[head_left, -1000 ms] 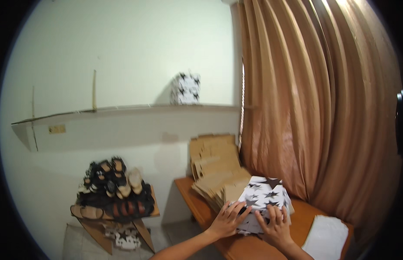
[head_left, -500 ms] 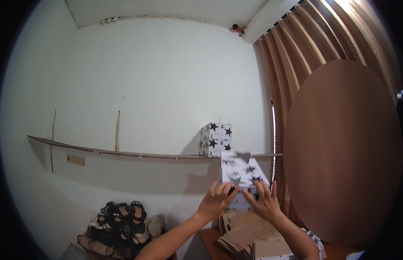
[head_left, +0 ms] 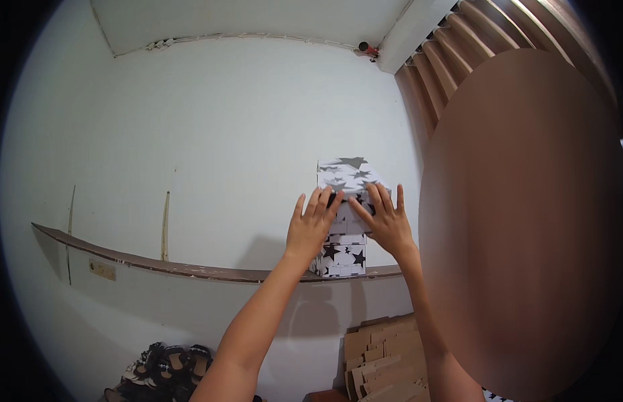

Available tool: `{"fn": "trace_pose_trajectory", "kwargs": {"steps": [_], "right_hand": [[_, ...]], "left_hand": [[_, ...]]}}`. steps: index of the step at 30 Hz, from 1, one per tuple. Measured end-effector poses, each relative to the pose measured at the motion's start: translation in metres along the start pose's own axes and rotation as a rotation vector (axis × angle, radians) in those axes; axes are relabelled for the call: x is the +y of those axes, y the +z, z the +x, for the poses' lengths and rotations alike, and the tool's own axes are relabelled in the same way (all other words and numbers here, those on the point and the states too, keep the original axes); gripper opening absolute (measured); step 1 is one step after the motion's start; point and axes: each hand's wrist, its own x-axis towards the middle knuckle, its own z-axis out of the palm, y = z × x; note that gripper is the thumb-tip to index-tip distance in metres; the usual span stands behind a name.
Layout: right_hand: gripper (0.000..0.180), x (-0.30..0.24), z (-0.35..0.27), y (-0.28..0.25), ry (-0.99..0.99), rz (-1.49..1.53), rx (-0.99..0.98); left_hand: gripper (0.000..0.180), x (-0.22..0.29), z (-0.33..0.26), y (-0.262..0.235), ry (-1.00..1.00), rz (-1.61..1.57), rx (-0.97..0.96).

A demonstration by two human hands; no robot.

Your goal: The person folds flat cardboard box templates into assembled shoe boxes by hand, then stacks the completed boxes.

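Observation:
A white box with dark star prints (head_left: 351,175) is raised between my two hands. My left hand (head_left: 310,228) presses its near left edge, with fingers on top and the thumb at the front. On the near right edge is my right hand (head_left: 390,224), fingers likewise over the top and thumb in front. Right behind and below the held box, similar star-print boxes (head_left: 343,261) stand stacked on the wall shelf (head_left: 211,270). The upper part of that stack is hidden, and I cannot tell whether the held box touches it.
Flattened brown cardboard pieces (head_left: 385,355) lie in a pile below the shelf, at the right. Several dark shoes (head_left: 172,368) are heaped at the lower left. A wall socket (head_left: 102,269) sits under the shelf. A brown curtain (head_left: 452,60) and a large blurred brown oval (head_left: 526,228) fill the right side.
Both hands have lifted the held box from below shelf height to above the shelf, in front of the stack. The view has tilted upward, so the shoes and cardboard show less.

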Motion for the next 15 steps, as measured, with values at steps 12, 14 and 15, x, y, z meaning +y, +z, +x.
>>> {"fn": "trace_pose_trajectory", "kwargs": {"steps": [12,14,15], "right_hand": [[0.115,-0.001,0.034,0.098,0.096,-0.107,-0.216],[0.114,-0.001,0.035,0.112,0.109,-0.051,-0.246],[0.113,-0.001,0.036,0.118,0.122,0.004,-0.275]], "left_hand": [[0.109,-0.024,0.014,0.098,0.014,-0.081,-0.151],[0.109,-0.025,0.016,0.111,0.013,-0.101,-0.183],[0.108,-0.027,0.019,0.116,0.029,-0.13,-0.232]]}}
